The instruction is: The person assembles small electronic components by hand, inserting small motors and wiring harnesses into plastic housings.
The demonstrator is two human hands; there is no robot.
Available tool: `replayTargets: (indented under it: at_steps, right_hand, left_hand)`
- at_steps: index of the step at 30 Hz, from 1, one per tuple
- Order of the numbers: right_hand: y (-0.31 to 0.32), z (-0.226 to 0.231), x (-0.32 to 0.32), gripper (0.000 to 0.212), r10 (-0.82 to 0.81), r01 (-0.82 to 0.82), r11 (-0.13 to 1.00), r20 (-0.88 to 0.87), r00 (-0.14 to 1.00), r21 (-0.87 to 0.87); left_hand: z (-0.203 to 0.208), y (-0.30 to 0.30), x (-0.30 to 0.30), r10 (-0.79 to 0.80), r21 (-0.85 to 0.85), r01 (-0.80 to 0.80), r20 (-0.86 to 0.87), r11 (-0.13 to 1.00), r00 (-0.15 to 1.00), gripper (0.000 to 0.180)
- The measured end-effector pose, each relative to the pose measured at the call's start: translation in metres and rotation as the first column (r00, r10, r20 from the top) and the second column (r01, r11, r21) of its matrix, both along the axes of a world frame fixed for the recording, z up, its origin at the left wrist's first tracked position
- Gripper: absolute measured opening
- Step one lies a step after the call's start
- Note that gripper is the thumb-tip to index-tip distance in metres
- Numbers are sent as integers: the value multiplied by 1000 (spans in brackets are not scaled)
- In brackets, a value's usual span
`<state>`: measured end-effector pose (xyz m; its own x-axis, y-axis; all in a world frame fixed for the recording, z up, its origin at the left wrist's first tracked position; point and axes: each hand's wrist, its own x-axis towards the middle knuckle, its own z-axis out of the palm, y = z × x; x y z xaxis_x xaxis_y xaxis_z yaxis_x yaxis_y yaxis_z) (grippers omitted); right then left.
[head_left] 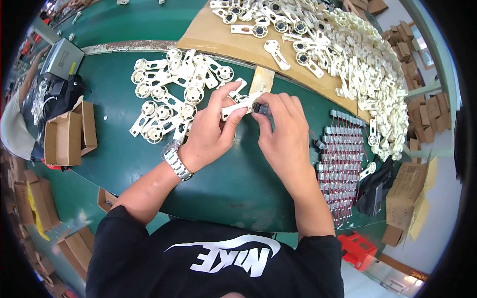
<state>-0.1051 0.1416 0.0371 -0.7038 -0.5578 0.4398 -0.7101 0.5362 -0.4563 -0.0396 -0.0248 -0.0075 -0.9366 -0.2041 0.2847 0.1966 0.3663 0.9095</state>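
My left hand (211, 121) is closed on a white plastic handle-shaped housing (233, 109), with the thumb along its near side. My right hand (285, 131) pinches a small dark block-shaped part (263, 110) between thumb and fingers, right at the housing's right end. Fingertips partly hide where the two meet, so I cannot tell whether the part sits inside. Just beyond my left hand lies a pile of similar white housings (171, 82) with round, spoked ends. To the right of my right hand are rows of small grey motors (340, 154) with red wires.
A large heap of white housings (367, 69), some with dark round inserts, covers a cardboard sheet (208, 35) at the far right. A wooden block (262, 79) lies beyond my hands. An open cardboard box (64, 139) stands at the left; a red plastic stool (357, 251) is lower right.
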Motion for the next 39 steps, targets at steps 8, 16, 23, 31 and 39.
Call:
replayTargets:
  at_steps: [8, 16, 23, 31, 39]
  right_hand:
    - [-2, -4, -1, 30, 44, -35, 996, 118, 992, -77]
    - [4, -5, -21, 27, 112, -79, 982, 195, 974, -170]
    - [16, -13, -33, 30, 225, -120, 956, 404, 887, -269]
    - [23, -9, -36, 42, 366, -84, 926, 818, 444, -369]
    - [23, -19, -36, 26, 303, -26, 938, 777, 551, -347]
  left_hand:
    - [3, -8, -3, 42, 129, -37, -35, 991, 999, 48]
    - [0, -20, -5, -99, 265, 88, 28, 960, 995, 46]
    - [-1, -18, -6, -99, 268, 88, 26, 959, 995, 46]
    - [-2, -14, -4, -132, 111, 145, -116, 983, 984, 45]
    - [-8, -9, -2, -137, 116, 155, -152, 981, 979, 42]
